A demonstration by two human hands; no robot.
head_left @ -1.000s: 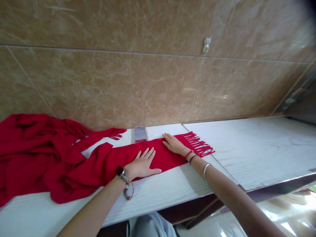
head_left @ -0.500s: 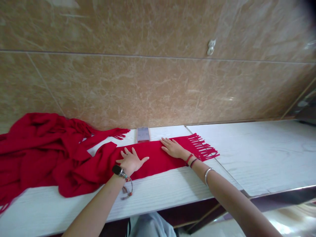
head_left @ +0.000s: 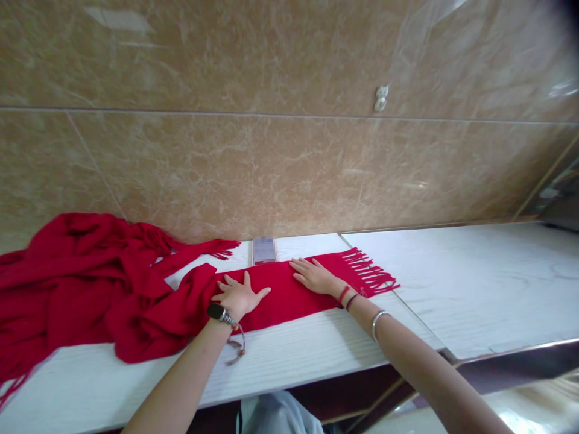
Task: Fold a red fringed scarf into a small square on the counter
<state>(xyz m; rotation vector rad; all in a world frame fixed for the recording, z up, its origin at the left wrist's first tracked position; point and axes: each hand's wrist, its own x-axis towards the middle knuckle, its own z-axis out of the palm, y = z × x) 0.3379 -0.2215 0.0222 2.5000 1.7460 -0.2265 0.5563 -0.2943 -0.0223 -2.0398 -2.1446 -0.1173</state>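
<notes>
A red fringed scarf (head_left: 280, 295) lies across the white tabletop, its right part spread flat with the fringe pointing right. My left hand (head_left: 238, 296) rests on the scarf with fingers spread, close to where the smooth part meets the folds. Farther right, my right hand (head_left: 316, 277) lies flat on the same smooth stretch, fingers extended toward the wall. Both palms press on the cloth and neither grips it. To the left, more red fabric (head_left: 81, 283) is heaped in loose folds, with fringe showing at its ends.
A small flat rectangular item (head_left: 263, 249) lies between the scarf and the wall. The brown marbled wall (head_left: 271, 169) runs along the back, with a small white cat-shaped hook (head_left: 381, 97) on it. The white tabletop (head_left: 474, 283) continues right past a seam. A dark object sits at the far right.
The view has tilted up slightly. My right hand has slid a little to the left on the scarf; my left hand stays in nearly the same place.
</notes>
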